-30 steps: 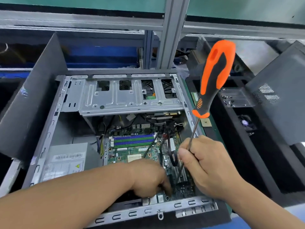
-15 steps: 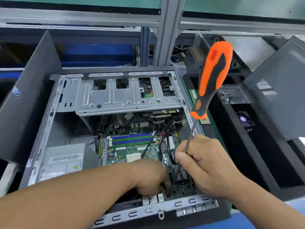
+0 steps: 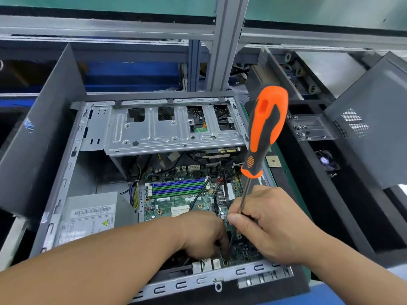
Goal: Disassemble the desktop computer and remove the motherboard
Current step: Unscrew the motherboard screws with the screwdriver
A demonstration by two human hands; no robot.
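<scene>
While the motherboard [image 3: 176, 201] sits bolted inside the open computer case [image 3: 66, 172], flat on its floor beside the power supply [image 3: 88, 214], the step in hand appears to be loosening a mounting screw near the front edge. The right hand [image 3: 271, 221] pinches the shaft of the screwdriver [image 3: 264, 133] — its tip is hidden behind the left hand [image 3: 204, 234], whose curled fingers reach down at the board; whether they hold anything cannot be told. Next move, probably: keep the tip seated and turn — then lift out the screw.

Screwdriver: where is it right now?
Head view, right of centre: the screwdriver stands tilted over the open case, its shaft held in the right hand, tip down at the motherboard beside the left hand.
</scene>
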